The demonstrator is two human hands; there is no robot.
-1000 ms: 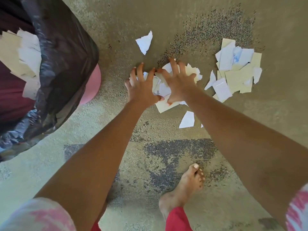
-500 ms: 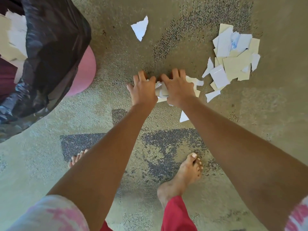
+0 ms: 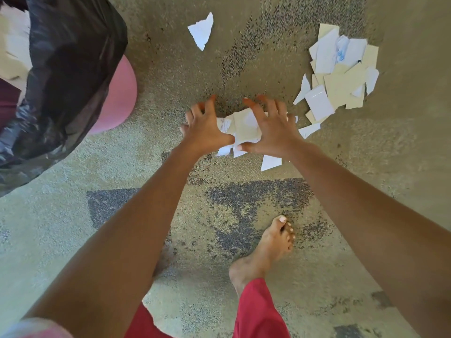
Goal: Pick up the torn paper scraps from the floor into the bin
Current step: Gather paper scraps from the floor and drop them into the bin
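Note:
A small heap of white and cream paper scraps [image 3: 241,125] lies on the carpet between my hands. My left hand [image 3: 205,129] sits at its left edge and my right hand [image 3: 268,129] covers its right side. Both have their fingers spread and arched over the heap, and their thumbs meet at its near edge. One scrap [image 3: 271,162] lies just below my right wrist. A larger pile of scraps [image 3: 341,76] is on the right, and a single white scrap [image 3: 201,30] lies farther away. The pink bin [image 3: 119,98] with a black liner [image 3: 73,57] stands at the left and holds scraps.
My bare right foot [image 3: 268,247] stands on the patterned carpet [image 3: 73,240] below the hands, with a red trouser leg [image 3: 258,311] beneath it. The bin's liner bulges out toward the middle of the floor.
Both hands first drew the scraps together into a tight bunch. Since then the fingers have lifted and spread wide over the heap. My left foot has gone out of view.

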